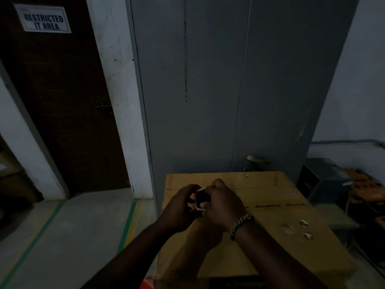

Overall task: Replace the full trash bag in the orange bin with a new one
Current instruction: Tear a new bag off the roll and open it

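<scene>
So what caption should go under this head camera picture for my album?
Two hands, left hand and right hand, clutch a small dark roll with white edges above a brown cardboard box.

The cardboard box (250, 205) top lies mostly bare, with the grey cabinet (229, 80) close behind it.

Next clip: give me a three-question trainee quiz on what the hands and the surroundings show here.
1. True or false: both hands grip the small dark roll above the cardboard box.
2. Which wrist wears the braided bracelet? A) left B) right
3. Fill in: the door sign reads "RESTRICTED ___ AREA".

Key: 1 true: left hand and right hand both hold it. 2 B. 3 IT.
</scene>
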Motion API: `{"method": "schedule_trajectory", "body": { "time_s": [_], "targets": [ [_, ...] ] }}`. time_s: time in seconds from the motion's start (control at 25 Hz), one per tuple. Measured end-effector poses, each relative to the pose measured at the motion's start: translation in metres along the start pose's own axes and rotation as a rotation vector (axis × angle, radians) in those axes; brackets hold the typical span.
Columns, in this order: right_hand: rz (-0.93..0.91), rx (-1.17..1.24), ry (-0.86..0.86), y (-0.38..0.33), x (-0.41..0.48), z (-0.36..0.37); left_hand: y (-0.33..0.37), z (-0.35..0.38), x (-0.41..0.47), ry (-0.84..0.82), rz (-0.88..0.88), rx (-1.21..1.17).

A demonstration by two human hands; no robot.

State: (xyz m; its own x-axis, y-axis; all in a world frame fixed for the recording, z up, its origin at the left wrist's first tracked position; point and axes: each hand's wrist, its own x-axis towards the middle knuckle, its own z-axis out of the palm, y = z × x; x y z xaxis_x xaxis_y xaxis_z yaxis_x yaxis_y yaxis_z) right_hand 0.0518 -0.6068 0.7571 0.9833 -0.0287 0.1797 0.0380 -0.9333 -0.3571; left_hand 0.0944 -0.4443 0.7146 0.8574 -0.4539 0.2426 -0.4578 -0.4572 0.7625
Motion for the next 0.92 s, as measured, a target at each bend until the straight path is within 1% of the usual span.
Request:
{"method": "schedule_trajectory", "body": {
  "time_s": [0.24,0.4,0.52,0.64,0.76,0.92],
  "targets": [
    [-0.082,0.007,0.085,0.000,-0.006,0.000,0.002,-0.001,-0.005,0.054,0.036,0.064],
    [-0.116,0.084,0.177,-0.001,-0.008,-0.009,-0.003,-0.001,-0.005,0.073,0.035,0.064],
    [-0.110,0.162,0.182,0.000,-0.006,-0.013,-0.006,0.001,-0.005,0.082,0.037,0.067],
    [-0.052,0.286,0.181,0.003,-0.006,-0.019,-0.006,0.004,-0.007,0.080,0.049,0.085],
    [0.030,0.410,0.259,0.008,-0.007,-0.027,-0.009,0.005,-0.009,0.073,0.044,0.111],
    [0.084,0.587,0.359,0.019,-0.002,-0.031,-0.008,0.005,-0.013,0.045,0.046,0.095]
  ]
}}
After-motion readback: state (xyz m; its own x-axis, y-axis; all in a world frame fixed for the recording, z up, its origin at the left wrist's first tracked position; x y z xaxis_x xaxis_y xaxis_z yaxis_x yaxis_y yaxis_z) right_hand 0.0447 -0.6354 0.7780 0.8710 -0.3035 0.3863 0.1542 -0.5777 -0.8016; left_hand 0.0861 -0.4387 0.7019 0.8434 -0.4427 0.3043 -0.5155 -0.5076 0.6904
